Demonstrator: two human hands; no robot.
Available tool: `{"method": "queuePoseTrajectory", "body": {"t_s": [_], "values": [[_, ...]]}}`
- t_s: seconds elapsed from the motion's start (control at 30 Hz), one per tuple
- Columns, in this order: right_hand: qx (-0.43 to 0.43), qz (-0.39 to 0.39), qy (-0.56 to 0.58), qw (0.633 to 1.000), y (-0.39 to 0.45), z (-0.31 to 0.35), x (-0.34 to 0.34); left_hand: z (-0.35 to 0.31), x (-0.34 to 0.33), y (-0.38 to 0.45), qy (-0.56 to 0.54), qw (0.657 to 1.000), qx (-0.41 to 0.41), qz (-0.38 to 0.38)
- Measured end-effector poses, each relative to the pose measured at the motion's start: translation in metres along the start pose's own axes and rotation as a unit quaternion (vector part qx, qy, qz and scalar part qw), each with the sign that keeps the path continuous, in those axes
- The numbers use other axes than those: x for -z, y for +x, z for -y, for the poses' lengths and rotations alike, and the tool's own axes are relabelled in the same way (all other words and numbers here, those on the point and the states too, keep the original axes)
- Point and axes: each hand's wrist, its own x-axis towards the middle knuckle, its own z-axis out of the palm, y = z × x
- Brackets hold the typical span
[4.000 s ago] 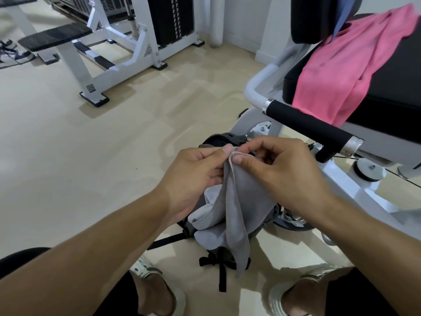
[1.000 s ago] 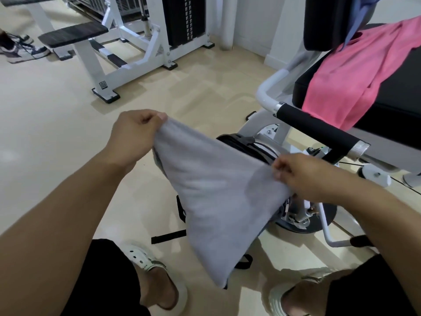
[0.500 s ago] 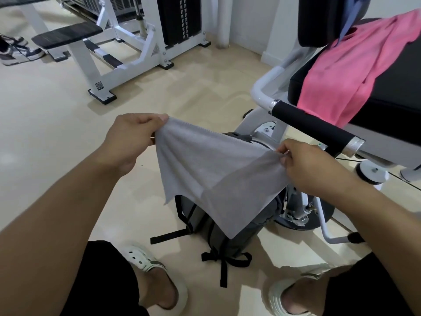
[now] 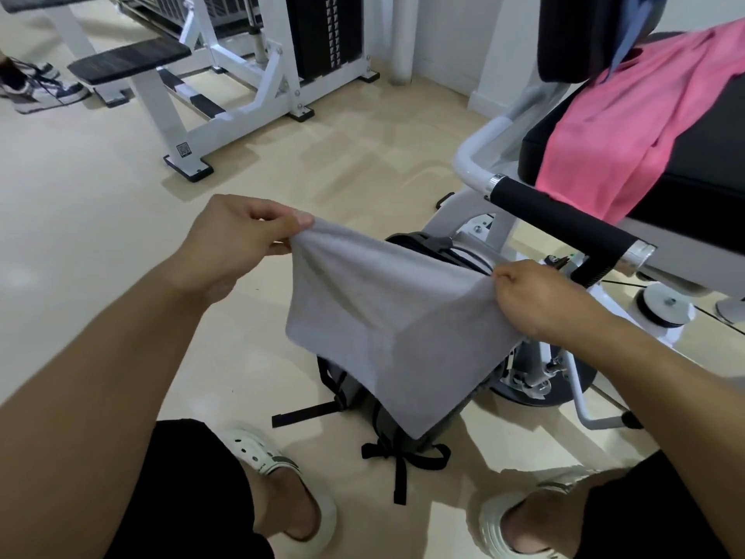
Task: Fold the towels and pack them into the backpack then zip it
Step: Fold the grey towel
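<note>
Towels dominate this gym-floor scene: a grey towel [image 4: 387,316] hangs stretched in the air directly above a dark backpack [image 4: 403,417], which stands on the pale floor [image 4: 100,215] between the person's sandalled feet. The left hand [image 4: 229,244] pinches one top corner between thumb and curled fingers; the right hand [image 4: 536,300] pinches the opposite corner the same way, keeping the upper edge taut while the lower part drapes over the backpack's front.

Folding appears to be the step in hand, with the cloth seemingly doubled already, though the layers cannot be counted. The next move likely calls for bringing the two pinched corners together to halve it again, without letting the hanging point snag on the backpack's loose black straps [image 4: 403,457].

A pink towel [image 4: 629,127] lies draped over the black seat of an exercise machine [image 4: 705,187] to the right of the backpack, not yet folded. That machine's padded handle [image 4: 564,223] juts out just beyond the right hand and could crowd the fold. A white weight machine [image 4: 242,86] stands well beyond the backpack. Whether the backpack's zip is open cannot be told, as the towel hides it.
</note>
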Motion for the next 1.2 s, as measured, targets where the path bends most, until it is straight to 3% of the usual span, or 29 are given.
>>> {"method": "queuePoseTrajectory", "body": {"t_s": [0.07,0.27,0.4,0.57,0.67,0.73,0.83,0.9,1.0,1.07,1.2], "values": [[-0.01,-0.002,0.037,0.999,-0.003,0.002,0.003,-0.003,-0.002,-0.004,0.005,0.999,-0.023,0.025],[0.041,-0.037,0.141,0.988,-0.008,0.008,0.002,-0.002,-0.011,-0.007,0.017,0.995,-0.036,-0.089],[0.058,-0.055,0.238,0.968,-0.009,0.009,-0.002,-0.003,-0.022,-0.013,0.006,0.996,-0.019,-0.087],[0.155,0.047,0.364,0.917,-0.027,0.027,-0.009,-0.011,-0.046,-0.032,0.001,0.998,-0.03,-0.049],[0.169,0.137,0.383,0.898,-0.035,0.035,-0.007,-0.017,-0.06,-0.045,-0.01,0.999,-0.039,-0.012],[0.194,0.153,0.358,0.9,-0.038,0.034,-0.006,-0.02,-0.067,-0.052,-0.019,0.999,-0.035,0.013],[0.225,0.035,0.287,0.93,-0.04,0.031,-0.009,-0.022,-0.073,-0.057,-0.033,0.998,-0.027,0.041],[0.206,-0.037,0.295,0.932,-0.04,0.031,-0.01,-0.023,-0.075,-0.059,-0.035,0.997,-0.027,0.055],[0.225,-0.145,0.209,0.941,-0.036,0.028,-0.007,-0.022,-0.078,-0.06,-0.045,0.997,-0.019,0.068],[0.251,-0.157,0.171,0.94,-0.035,0.029,-0.004,-0.023,-0.08,-0.061,-0.053,0.996,-0.016,0.075],[0.24,-0.099,0.204,0.944,-0.032,0.026,-0.005,-0.024,-0.082,-0.063,-0.072,0.993,-0.012,0.092]]}}
